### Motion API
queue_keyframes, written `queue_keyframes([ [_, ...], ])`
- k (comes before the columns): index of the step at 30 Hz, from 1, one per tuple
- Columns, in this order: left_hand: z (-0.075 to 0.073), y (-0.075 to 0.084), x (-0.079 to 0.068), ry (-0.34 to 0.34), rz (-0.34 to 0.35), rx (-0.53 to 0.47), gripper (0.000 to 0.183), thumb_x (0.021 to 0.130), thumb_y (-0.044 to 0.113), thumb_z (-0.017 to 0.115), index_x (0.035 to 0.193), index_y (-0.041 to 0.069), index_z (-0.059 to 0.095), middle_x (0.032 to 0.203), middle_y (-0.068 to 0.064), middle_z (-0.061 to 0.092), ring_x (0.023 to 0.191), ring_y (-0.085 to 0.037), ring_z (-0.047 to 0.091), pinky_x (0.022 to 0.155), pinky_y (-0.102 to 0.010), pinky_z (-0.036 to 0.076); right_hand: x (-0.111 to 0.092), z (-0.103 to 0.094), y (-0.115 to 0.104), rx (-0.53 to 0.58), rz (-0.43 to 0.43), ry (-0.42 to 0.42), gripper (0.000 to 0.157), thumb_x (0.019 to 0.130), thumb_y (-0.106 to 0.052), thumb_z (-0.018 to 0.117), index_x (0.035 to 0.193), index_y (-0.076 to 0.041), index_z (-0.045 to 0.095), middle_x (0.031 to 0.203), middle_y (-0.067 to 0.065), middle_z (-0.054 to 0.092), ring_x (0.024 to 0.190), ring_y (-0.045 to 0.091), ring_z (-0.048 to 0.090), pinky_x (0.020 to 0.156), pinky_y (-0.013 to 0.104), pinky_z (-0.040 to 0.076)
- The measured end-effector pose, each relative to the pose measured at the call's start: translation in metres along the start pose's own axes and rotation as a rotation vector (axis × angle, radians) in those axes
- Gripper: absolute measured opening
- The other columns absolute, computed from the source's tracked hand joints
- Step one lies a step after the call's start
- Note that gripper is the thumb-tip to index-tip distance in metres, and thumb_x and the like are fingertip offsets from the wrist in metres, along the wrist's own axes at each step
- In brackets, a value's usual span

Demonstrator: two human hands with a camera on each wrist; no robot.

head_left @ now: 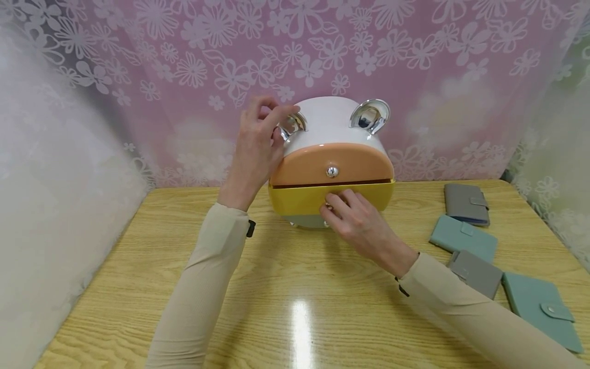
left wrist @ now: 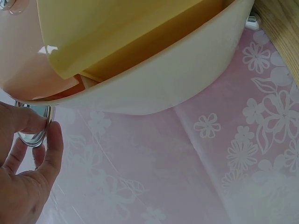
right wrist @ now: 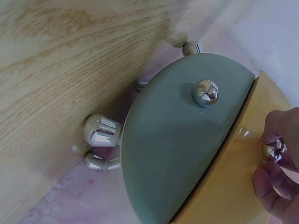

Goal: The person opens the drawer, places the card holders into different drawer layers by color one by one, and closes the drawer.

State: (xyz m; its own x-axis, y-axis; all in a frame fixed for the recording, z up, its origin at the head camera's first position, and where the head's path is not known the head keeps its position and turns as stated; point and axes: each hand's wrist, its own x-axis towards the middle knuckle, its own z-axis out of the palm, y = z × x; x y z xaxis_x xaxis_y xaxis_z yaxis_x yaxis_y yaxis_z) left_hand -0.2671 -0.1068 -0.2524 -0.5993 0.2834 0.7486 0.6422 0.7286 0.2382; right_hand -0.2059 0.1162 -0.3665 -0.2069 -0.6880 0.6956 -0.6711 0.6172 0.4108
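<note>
A rounded white storage box (head_left: 328, 118) with silver ears stands at the back of the table. Its front has an orange drawer (head_left: 304, 166), a yellow drawer (head_left: 295, 200) and a grey-green drawer (right wrist: 173, 140). The yellow drawer sticks out a little, leaving a gap along its top. My left hand (head_left: 258, 148) holds the box's left silver ear (left wrist: 33, 135) between thumb and fingers. With thumb and fingers, my right hand (head_left: 357, 220) pinches the round silver knob (right wrist: 273, 150) of the yellow drawer.
On the right of the wooden table (head_left: 258, 318) lie a grey wallet (head_left: 465, 202), a teal wallet (head_left: 461, 238), another grey wallet (head_left: 477, 274) and a larger teal one (head_left: 534, 302). A pink flowered curtain (head_left: 203, 102) hangs behind the box. Silver feet (right wrist: 100, 130) support it.
</note>
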Motion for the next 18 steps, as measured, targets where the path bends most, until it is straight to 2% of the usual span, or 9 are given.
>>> queue_keyframes([
  [18,0.0017,-0.0009,0.0002,0.013,0.011,0.005,0.042,0.096,-0.004,0.056,0.128,0.019,0.070,0.123,-0.013,0.052,0.108,-0.030,0.058,0.104,-0.042,0.046,-0.0020,-0.0030,-0.0035,0.030,0.001,0.027,0.036,0.110,-0.005,0.035,0.100,0.002,0.069,0.103,0.018,0.065,0.082,0.032,0.058,0.067,0.038,0.054],
])
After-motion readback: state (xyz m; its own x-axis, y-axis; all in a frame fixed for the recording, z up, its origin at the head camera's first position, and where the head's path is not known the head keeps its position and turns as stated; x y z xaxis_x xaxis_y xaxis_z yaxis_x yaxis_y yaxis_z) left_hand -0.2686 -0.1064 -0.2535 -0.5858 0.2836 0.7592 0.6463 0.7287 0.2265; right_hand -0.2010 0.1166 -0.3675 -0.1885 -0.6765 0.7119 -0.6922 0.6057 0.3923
